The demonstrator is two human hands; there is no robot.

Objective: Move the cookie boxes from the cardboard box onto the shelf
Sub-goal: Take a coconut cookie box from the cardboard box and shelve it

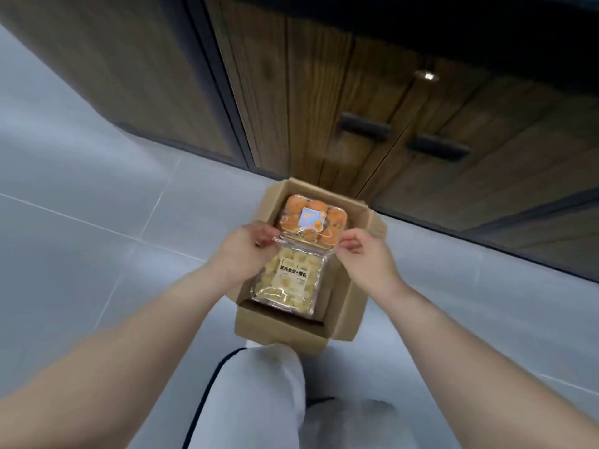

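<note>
An open cardboard box (348, 306) stands on the floor in front of me. Inside lie two clear cookie boxes: one with pale yellow cookies and a white label (287, 283) nearer me, one with orange cookies and a shiny sticker (312, 218) farther away. My left hand (246, 246) pinches the near left corner of the orange cookie box. My right hand (363, 254) pinches its near right corner. The shelf is not in view.
A dark wooden cabinet (324, 108) with two black handles (364, 126) rises just behind the cardboard box. Grey floor tiles (81, 205) spread to the left and right. My leg in white trousers (259, 400) is below the box.
</note>
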